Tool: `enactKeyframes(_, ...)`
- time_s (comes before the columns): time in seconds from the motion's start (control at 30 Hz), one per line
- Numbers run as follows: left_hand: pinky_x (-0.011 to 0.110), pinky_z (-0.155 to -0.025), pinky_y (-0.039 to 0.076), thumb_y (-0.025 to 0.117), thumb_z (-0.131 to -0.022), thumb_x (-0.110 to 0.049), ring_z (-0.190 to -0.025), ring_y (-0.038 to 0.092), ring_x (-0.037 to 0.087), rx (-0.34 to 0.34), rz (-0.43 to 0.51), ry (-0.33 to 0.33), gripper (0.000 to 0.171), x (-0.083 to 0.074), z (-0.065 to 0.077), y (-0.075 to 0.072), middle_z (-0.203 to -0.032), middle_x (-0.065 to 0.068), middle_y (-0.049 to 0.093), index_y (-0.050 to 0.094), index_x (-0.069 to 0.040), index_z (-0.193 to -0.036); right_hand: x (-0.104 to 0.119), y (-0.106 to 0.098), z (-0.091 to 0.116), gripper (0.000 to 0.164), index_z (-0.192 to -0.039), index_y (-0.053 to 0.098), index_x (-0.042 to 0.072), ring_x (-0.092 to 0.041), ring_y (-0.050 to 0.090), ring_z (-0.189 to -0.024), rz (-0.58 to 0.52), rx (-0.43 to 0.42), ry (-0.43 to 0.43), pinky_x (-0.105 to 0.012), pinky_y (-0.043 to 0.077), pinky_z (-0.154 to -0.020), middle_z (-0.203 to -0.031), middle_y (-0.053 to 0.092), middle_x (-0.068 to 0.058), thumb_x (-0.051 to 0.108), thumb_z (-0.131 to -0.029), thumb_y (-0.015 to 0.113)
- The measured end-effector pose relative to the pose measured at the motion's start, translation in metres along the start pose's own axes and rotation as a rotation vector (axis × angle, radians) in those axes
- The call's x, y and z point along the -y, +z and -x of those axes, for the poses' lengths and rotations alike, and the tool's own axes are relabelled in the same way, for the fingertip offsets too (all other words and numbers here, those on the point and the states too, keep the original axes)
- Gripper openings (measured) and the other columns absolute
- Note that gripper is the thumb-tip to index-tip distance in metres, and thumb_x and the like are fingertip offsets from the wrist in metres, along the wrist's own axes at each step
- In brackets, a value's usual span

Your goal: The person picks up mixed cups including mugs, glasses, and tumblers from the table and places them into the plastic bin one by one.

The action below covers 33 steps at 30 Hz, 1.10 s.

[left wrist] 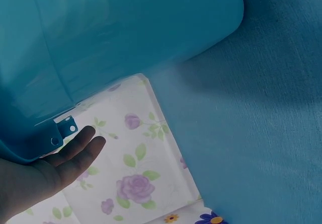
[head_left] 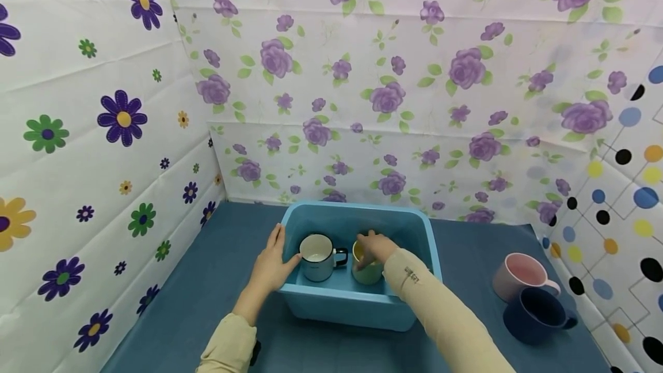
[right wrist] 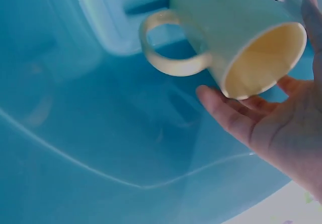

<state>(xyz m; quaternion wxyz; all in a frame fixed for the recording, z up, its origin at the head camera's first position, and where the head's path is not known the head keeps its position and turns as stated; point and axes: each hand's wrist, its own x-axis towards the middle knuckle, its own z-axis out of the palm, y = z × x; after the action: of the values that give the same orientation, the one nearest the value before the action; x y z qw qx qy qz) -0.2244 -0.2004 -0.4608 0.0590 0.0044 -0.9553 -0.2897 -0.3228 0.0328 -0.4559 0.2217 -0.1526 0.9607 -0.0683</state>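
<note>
A pale green mug (head_left: 366,275) with a yellow inside stands in the blue plastic bin (head_left: 352,291). My right hand (head_left: 379,246) is at its rim, fingers along one side and thumb toward the other, all fairly straight. The mug's looped handle shows in the right wrist view, away from the palm. My left hand (head_left: 273,269) rests at the bin's left rim with straight fingers, and its thumb points inward. Just inside, a grey-blue enamel-style mug (head_left: 317,266) with a dark rim and dark handle stands to the left of the green one.
On the blue-covered table (head_left: 207,292), right of the bin, stand a pink mug (head_left: 505,281) and a dark navy mug (head_left: 530,321), close together. Patterned sheets (head_left: 362,62) hang behind and at both sides. The bin's far wall is near the back sheet.
</note>
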Motion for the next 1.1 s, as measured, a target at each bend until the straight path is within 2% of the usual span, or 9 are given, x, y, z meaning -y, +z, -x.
enactKeyframes(0.23, 0.063, -0.102, 0.033, 0.058, -0.093, -0.031, -0.132, 0.035, 0.047, 0.017, -0.002, -0.002, 0.08, 0.002, -0.002, -0.002, -0.158, 0.017, 0.008, 0.011, -0.002, -0.151, 0.004, -0.015, -0.001, 0.07, -0.144, 0.039, 0.012, -0.035, 0.042, -0.131, 0.034, -0.003, -0.031, -0.049, 0.038, -0.105, -0.144, 0.039, -0.018, 0.04, -0.086, 0.066)
enactKeyframes(0.43, 0.063, -0.102, 0.032, 0.058, -0.093, -0.031, -0.132, 0.034, 0.048, 0.01, -0.014, 0.006, 0.081, 0.002, -0.005, -0.007, -0.158, 0.017, 0.008, 0.011, -0.002, -0.151, 0.006, -0.029, 0.003, 0.069, -0.145, 0.038, 0.012, -0.035, 0.036, -0.136, 0.045, 0.014, -0.024, -0.05, 0.034, -0.108, -0.149, 0.034, -0.017, 0.041, -0.088, 0.064)
enactKeyframes(0.7, 0.063, -0.101, 0.033, 0.058, -0.093, -0.031, -0.131, 0.036, 0.048, 0.031, -0.005, -0.001, 0.08, 0.002, 0.003, 0.004, -0.158, 0.018, 0.009, 0.013, -0.001, -0.151, -0.002, -0.021, 0.007, 0.071, -0.147, 0.035, 0.013, -0.034, 0.033, -0.138, 0.062, 0.066, -0.001, -0.05, 0.033, -0.11, -0.151, 0.032, -0.015, 0.045, -0.089, 0.06)
enactKeyframes(0.87, 0.063, -0.101, 0.034, 0.058, -0.093, -0.029, -0.129, 0.037, 0.05, 0.011, -0.005, 0.01, 0.078, 0.002, 0.004, 0.004, -0.158, 0.019, 0.011, 0.014, -0.001, -0.151, -0.002, -0.026, 0.011, 0.07, -0.145, 0.038, 0.013, -0.032, 0.035, -0.138, 0.1, 0.069, -0.017, -0.049, 0.032, -0.11, -0.15, 0.036, -0.014, 0.046, -0.088, 0.061)
enactKeyframes(1.1, 0.062, -0.102, 0.033, 0.058, -0.093, -0.032, -0.131, 0.035, 0.049, 0.011, -0.001, 0.008, 0.079, 0.0, 0.001, 0.0, -0.158, 0.019, 0.01, 0.013, -0.001, -0.151, 0.001, -0.04, 0.017, 0.062, -0.139, 0.046, 0.009, -0.029, 0.049, -0.127, 0.217, 0.075, -0.083, -0.045, 0.04, -0.104, -0.138, 0.051, -0.012, 0.044, -0.089, 0.061)
